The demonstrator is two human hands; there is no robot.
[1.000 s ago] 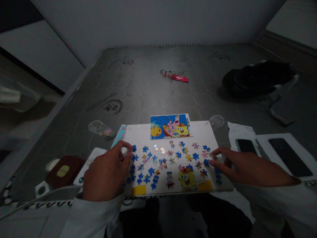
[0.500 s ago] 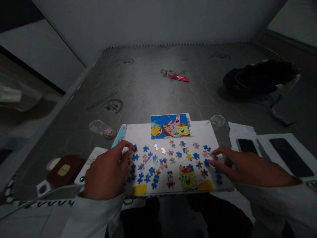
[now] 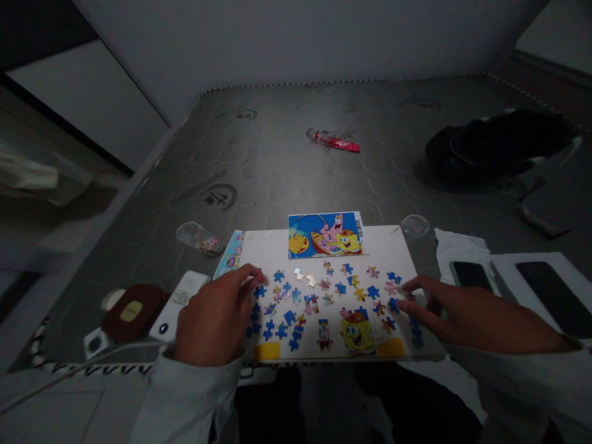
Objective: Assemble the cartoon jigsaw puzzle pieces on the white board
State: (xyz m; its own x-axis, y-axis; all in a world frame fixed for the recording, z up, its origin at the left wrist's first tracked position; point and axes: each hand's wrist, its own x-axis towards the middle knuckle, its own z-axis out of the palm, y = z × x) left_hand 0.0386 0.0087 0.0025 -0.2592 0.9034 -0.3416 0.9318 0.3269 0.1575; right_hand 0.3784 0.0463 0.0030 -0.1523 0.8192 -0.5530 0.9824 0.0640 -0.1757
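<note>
Many loose jigsaw pieces, mostly blue, lie on a white board (image 3: 259,246). A partly joined puzzle section (image 3: 357,333) with a yellow cartoon face sits at the board's near edge. My left hand (image 3: 215,314) hovers over the board's left side, index finger stretched over the pieces there. No piece shows in its grasp, though its lower fingers are hidden. At the right edge, my right hand (image 3: 467,313) has thumb and index finger apart, beside a blue jigsaw piece (image 3: 394,304). Behind the pieces lies the picture card (image 3: 326,235), showing cartoon characters.
A clear cup (image 3: 200,239) with pieces lies on its side at left, near a white phone (image 3: 180,305) and a brown case (image 3: 134,311). Another clear cup (image 3: 415,226) and a dark phone (image 3: 470,275) are at right. A red packet (image 3: 333,140) lies farther back.
The view has turned slightly left, so everything appears farther right. My left index finger has moved a little right, over a blue piece. My right hand keeps nearly the same place on the board.
</note>
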